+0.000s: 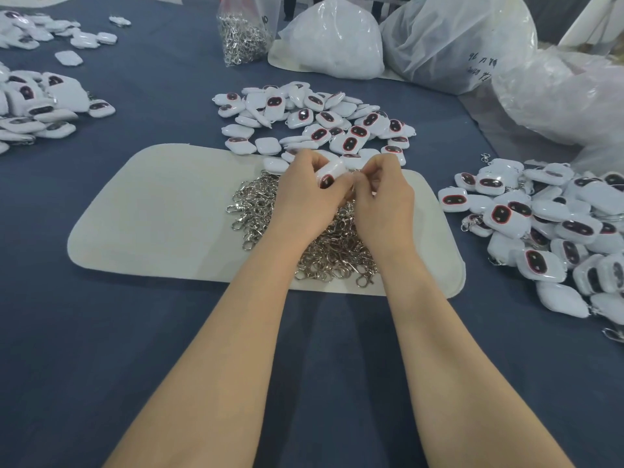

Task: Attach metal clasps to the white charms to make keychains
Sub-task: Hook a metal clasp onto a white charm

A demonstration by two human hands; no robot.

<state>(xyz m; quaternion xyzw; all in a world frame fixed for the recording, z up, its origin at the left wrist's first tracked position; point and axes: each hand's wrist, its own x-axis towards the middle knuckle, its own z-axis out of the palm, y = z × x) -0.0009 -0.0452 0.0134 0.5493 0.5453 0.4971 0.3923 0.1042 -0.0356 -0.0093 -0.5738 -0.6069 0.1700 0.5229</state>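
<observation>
My left hand (304,194) grips a white charm (331,173) with a dark, red-rimmed oval on its face. My right hand (381,194) pinches a small metal clasp (357,173) right against that charm's edge; my fingers hide most of the clasp. Both hands hover over a heap of loose silver clasps (260,207) lying on a cream mat (162,211). Just beyond the mat lies a pile of white charms (317,119).
A heap of charms, some with clasps on them, lies at the right (557,224). More charms sit at the far left (37,99). A clear bag of clasps (243,32) and big white plastic bags (337,38) stand at the back on the blue tablecloth (101,332).
</observation>
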